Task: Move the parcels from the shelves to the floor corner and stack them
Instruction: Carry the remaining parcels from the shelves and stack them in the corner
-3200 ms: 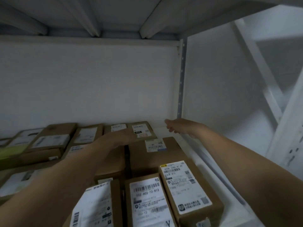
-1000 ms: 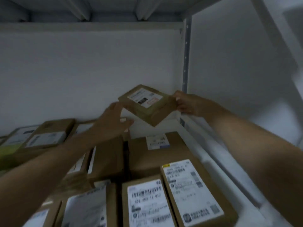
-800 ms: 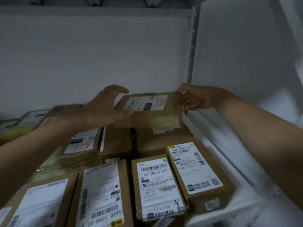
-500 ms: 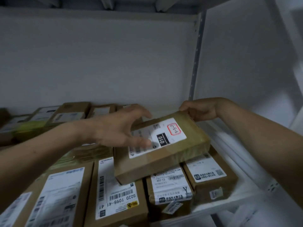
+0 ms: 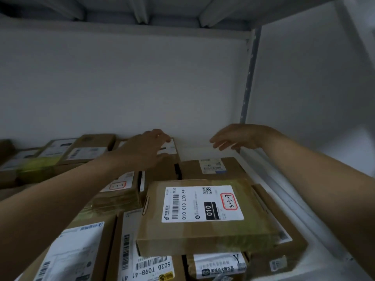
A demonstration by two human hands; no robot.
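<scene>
- The flat parcel (image 5: 203,211), lower centre of the frame, lies on top of the front parcels and bridges at least two of them. Its near edge juts out past the one marked Y (image 5: 219,264), so a brush from a forearm as the arms pull out could, I judge, slide it off the shelf front.
- The left grip (image 5: 146,153), centre left, has its fingers stretched over the top of the back parcel (image 5: 172,148) and its thumb low against the near side. I cannot tell whether it already pinches. A one-sided hold like this could let the parcel tip or slip when it is lifted.
- The right grip (image 5: 239,138), centre right, hangs spread and holds nothing, above the bare strip of shelf (image 5: 207,153) by the back wall. It is apart from the back parcel, so the far side has no support yet.
- The back parcel sits tight against its neighbours. Dragging it forward may catch the taped parcel (image 5: 119,191) in front of it.
- The back parcel is brown cardboard with a white label on top, mostly hidden by the left grip, and stands at the rear of the shelf against the wall.
- The flat parcel is thin brown cardboard banded with glossy tape. Its large white label carries a barcode, a black 010 block and a handwritten note in a red box.
</scene>
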